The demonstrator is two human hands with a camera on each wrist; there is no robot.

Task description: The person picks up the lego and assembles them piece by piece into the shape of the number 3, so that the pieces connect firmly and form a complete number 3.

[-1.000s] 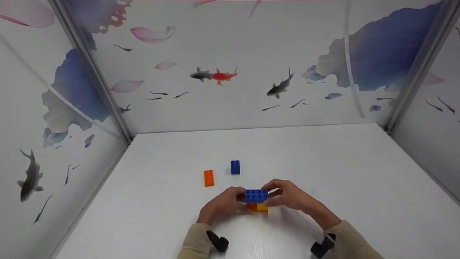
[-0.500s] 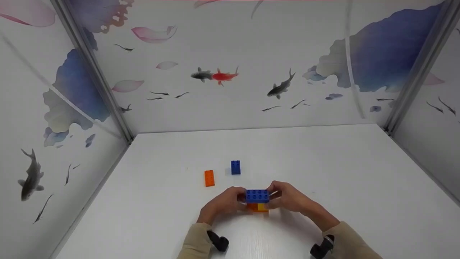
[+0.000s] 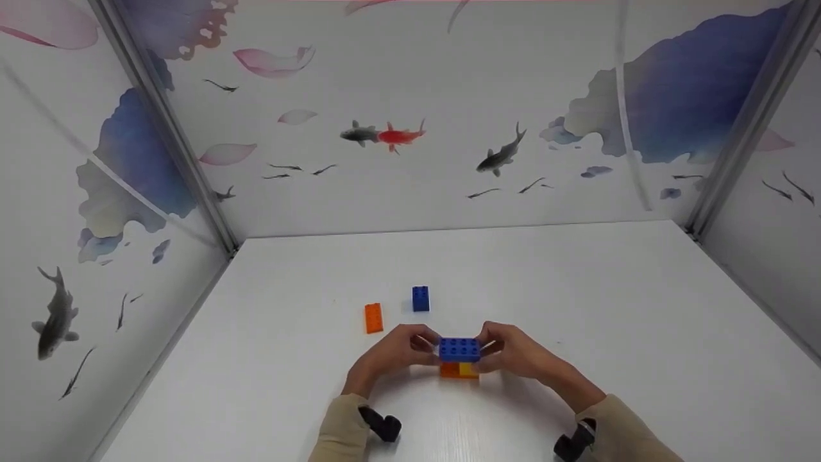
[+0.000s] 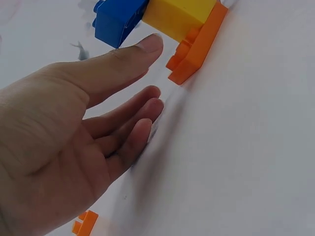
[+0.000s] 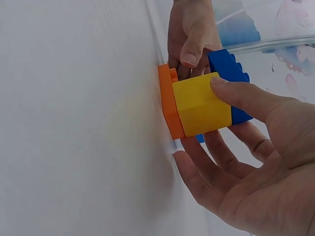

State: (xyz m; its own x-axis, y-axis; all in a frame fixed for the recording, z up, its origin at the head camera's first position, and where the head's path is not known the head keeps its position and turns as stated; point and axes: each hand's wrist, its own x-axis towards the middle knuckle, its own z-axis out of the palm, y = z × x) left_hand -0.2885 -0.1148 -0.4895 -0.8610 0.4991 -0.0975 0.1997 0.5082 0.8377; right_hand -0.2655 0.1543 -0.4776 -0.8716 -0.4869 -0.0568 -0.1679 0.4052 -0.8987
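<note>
A smooth white surface (image 3: pixel 577 276) fills the floor of a booth, its far edge meeting a pale back wall (image 3: pixel 410 199) printed with fish, pink petals and washes of blue; a left wall (image 3: pixel 38 212) and a right wall (image 3: pixel 789 256) close in the sides, with a grey metal post (image 3: pixel 163 128) at the left corner and another at the right. Near the front of the surface stands a small stack: a flat orange base (image 5: pixel 170 105) below, a yellow brick (image 5: pixel 204 105) on its right-hand part, and a blue top brick (image 3: pixel 459 350) reaching out leftward over the base. The right hand (image 3: pixel 513 350) has its grip closed on the yellow brick, thumb against one face and fingers curving round the other side. The left hand (image 3: pixel 396 353) holds its grip loose and parted at the stack's left end, holding nothing; whether its thumb touches the blue top brick cannot be told. Beyond the hands lie a loose orange brick (image 3: pixel 373 318) and, just right of it and slightly farther back, a loose blue brick (image 3: pixel 420 299). From above, the blue top brick covers much of the yellow one.
</note>
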